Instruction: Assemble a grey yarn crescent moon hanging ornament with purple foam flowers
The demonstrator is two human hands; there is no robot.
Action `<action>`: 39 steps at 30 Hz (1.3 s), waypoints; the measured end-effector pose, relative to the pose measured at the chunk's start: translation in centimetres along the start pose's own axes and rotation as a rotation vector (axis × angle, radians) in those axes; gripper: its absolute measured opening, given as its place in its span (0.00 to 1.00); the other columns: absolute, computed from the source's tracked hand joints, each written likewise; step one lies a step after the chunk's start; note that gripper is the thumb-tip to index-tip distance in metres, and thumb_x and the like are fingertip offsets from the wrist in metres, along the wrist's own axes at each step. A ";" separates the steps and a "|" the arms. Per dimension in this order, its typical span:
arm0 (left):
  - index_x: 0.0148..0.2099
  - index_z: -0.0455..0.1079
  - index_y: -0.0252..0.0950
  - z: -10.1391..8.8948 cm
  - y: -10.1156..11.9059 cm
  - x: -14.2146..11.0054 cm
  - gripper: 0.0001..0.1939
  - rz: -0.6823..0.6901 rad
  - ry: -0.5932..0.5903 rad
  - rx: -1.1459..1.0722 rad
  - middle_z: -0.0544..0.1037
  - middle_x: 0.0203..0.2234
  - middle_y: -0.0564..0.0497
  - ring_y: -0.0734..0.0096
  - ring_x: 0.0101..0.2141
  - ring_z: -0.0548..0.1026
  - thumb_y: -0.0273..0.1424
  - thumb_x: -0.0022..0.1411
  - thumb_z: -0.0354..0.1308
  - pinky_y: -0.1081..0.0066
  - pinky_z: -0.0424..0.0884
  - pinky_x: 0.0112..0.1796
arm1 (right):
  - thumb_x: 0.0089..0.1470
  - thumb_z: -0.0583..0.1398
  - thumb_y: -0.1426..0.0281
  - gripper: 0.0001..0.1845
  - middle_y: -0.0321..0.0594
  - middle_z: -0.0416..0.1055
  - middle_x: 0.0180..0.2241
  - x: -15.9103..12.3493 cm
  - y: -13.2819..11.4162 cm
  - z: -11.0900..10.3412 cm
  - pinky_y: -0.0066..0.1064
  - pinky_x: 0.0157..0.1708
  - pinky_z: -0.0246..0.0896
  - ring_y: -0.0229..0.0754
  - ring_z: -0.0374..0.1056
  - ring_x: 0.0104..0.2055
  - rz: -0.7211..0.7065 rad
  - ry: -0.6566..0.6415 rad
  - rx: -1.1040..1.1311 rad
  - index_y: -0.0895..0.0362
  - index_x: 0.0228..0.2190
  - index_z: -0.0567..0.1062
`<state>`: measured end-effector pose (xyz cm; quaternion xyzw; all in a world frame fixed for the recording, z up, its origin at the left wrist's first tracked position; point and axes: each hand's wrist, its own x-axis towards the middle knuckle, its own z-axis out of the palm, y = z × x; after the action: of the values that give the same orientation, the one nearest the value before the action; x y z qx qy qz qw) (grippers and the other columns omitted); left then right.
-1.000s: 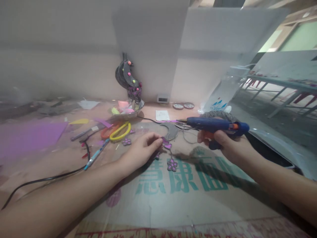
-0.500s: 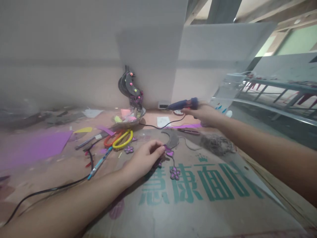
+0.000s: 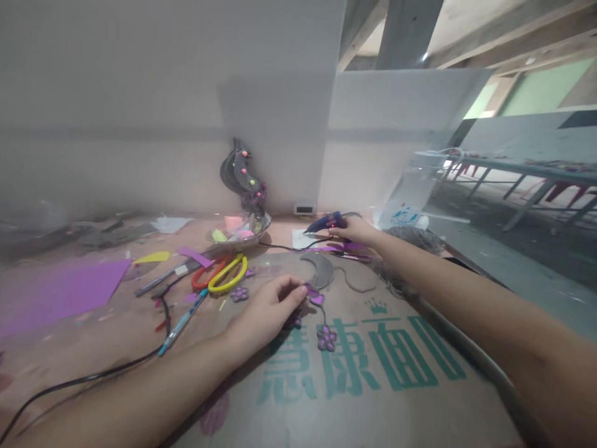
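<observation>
My left hand (image 3: 270, 308) is closed in a pinch at the edge of a small purple and grey piece (image 3: 316, 298). Just beyond its fingertips lies a grey crescent moon (image 3: 321, 271). From the purple piece a thin grey string leads down to a purple flower with grey outlines (image 3: 327, 338). Farther back, my right hand (image 3: 353, 230) is wrapped round a dark blue glue gun (image 3: 324, 222), which has a small red light. Its nozzle points left, over a white paper square (image 3: 298, 239). Whether the gun touches the table, I cannot tell.
Yellow-handled scissors (image 3: 228, 274), a blue pen (image 3: 184, 322) and a black cable (image 3: 93, 377) lie to the left. Behind stands a bowl (image 3: 242, 239) of coloured scraps beside a hanging moon ornament (image 3: 240, 168). A plastic bag (image 3: 405, 199) sits at the back right.
My right hand has brought the glue gun lower and slightly left, over the white paper square. My left hand keeps its pinch, and the view has shifted a little.
</observation>
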<state>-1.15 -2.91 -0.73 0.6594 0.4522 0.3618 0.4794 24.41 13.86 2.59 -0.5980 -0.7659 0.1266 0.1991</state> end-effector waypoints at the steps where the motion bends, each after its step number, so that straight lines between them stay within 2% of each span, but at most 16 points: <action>1: 0.39 0.68 0.35 0.0 0.1 0.0 0.14 0.002 0.000 -0.002 0.77 0.30 0.51 0.72 0.28 0.71 0.42 0.65 0.53 0.73 0.64 0.29 | 0.55 0.61 0.56 0.21 0.47 0.79 0.40 -0.4 0.2 -0.4 0.30 0.40 0.63 0.46 0.73 0.40 0.001 0.006 -0.028 0.60 0.42 0.78; 5: 0.38 0.69 0.35 0.0 0.4 0.0 0.14 0.013 -0.008 0.007 0.78 0.30 0.51 0.70 0.29 0.72 0.41 0.64 0.54 0.72 0.66 0.32 | 0.55 0.60 0.56 0.20 0.50 0.78 0.37 -3.5 0.4 -1.7 0.33 0.39 0.62 0.48 0.73 0.37 -0.005 0.048 -0.121 0.59 0.38 0.80; 8: 0.38 0.70 0.35 0.0 0.2 0.0 0.15 0.006 -0.006 0.017 0.78 0.29 0.50 0.69 0.30 0.73 0.42 0.63 0.55 0.72 0.66 0.32 | 0.58 0.58 0.60 0.17 0.43 0.78 0.41 -7.0 -0.7 -2.0 0.32 0.41 0.63 0.45 0.73 0.40 -0.088 0.064 -0.109 0.54 0.44 0.78; 9: 0.38 0.70 0.34 0.0 0.1 0.0 0.15 0.006 -0.005 0.015 0.78 0.30 0.50 0.69 0.30 0.73 0.43 0.63 0.55 0.72 0.66 0.32 | 0.59 0.57 0.62 0.16 0.42 0.77 0.43 -8.2 -1.2 -1.9 0.33 0.43 0.64 0.44 0.72 0.42 -0.140 0.076 -0.091 0.54 0.44 0.78; 11: 0.38 0.70 0.34 0.0 0.0 0.0 0.16 0.012 -0.011 0.002 0.78 0.30 0.50 0.69 0.30 0.73 0.43 0.63 0.55 0.72 0.66 0.32 | 0.59 0.57 0.67 0.16 0.44 0.75 0.47 -10.2 -2.5 -1.3 0.36 0.45 0.65 0.45 0.71 0.46 -0.370 0.053 -0.035 0.54 0.47 0.76; 13: 0.38 0.70 0.34 0.0 0.1 0.0 0.16 0.016 -0.013 -0.009 0.78 0.30 0.50 0.70 0.30 0.73 0.43 0.63 0.55 0.72 0.66 0.32 | 0.59 0.57 0.71 0.15 0.45 0.74 0.50 -11.7 -3.4 -0.4 0.40 0.50 0.63 0.46 0.68 0.51 -0.567 0.031 -0.078 0.53 0.48 0.76; 15: 0.38 0.69 0.34 0.0 0.2 0.0 0.16 0.008 -0.006 -0.009 0.77 0.28 0.51 0.70 0.29 0.72 0.43 0.63 0.55 0.73 0.65 0.31 | 0.59 0.57 0.72 0.15 0.45 0.73 0.49 -12.3 -4.0 0.9 0.40 0.50 0.64 0.47 0.68 0.51 -0.628 0.018 -0.147 0.53 0.47 0.76; 21: 0.36 0.69 0.34 0.0 0.6 -0.1 0.17 0.008 0.009 0.042 0.75 0.26 0.52 0.72 0.27 0.69 0.44 0.61 0.56 0.73 0.62 0.29 | 0.58 0.59 0.75 0.05 0.44 0.73 0.41 -11.6 -3.4 3.7 0.35 0.45 0.65 0.43 0.70 0.44 -0.554 0.070 -0.045 0.57 0.34 0.75; 26: 0.37 0.69 0.34 -0.1 0.6 -0.1 0.15 0.012 -0.001 0.060 0.73 0.25 0.54 0.74 0.24 0.66 0.43 0.62 0.55 0.74 0.60 0.27 | 0.60 0.55 0.75 0.06 0.44 0.75 0.41 -12.7 -4.1 3.0 0.37 0.43 0.65 0.44 0.71 0.43 -0.474 0.052 0.046 0.56 0.34 0.72; 31: 0.37 0.69 0.34 -0.1 0.3 -0.2 0.15 0.021 -0.058 0.034 0.73 0.25 0.54 0.75 0.24 0.66 0.42 0.64 0.54 0.74 0.61 0.26 | 0.62 0.51 0.71 0.07 0.34 0.73 0.26 -15.0 -5.6 2.2 0.28 0.27 0.64 0.37 0.69 0.25 -0.312 0.044 0.307 0.55 0.36 0.69; 33: 0.37 0.69 0.34 -0.1 0.2 -0.3 0.15 0.028 -0.075 0.040 0.71 0.24 0.55 0.76 0.23 0.65 0.42 0.65 0.54 0.75 0.61 0.25 | 0.61 0.53 0.71 0.07 0.36 0.75 0.29 -15.5 -5.7 2.4 0.29 0.30 0.66 0.38 0.71 0.29 -0.366 0.086 0.277 0.55 0.36 0.71; 36: 0.36 0.69 0.35 -0.1 0.1 -0.3 0.14 0.045 -0.074 0.079 0.71 0.23 0.55 0.76 0.23 0.66 0.41 0.64 0.54 0.75 0.61 0.25 | 0.61 0.56 0.68 0.09 0.40 0.78 0.39 -15.7 -5.5 2.8 0.33 0.40 0.68 0.42 0.74 0.39 -0.489 0.159 0.171 0.53 0.40 0.75; 39: 0.36 0.71 0.35 -0.2 0.1 -0.2 0.13 0.064 -0.056 0.136 0.75 0.25 0.53 0.73 0.25 0.69 0.40 0.64 0.54 0.74 0.63 0.27 | 0.62 0.55 0.67 0.11 0.39 0.80 0.39 -15.8 -5.4 2.9 0.33 0.41 0.69 0.42 0.75 0.39 -0.541 0.184 0.121 0.53 0.41 0.77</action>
<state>-1.38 -3.09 -0.63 0.7142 0.4410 0.3269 0.4342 21.62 -2.62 -0.09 -0.3679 -0.8675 0.0596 0.3295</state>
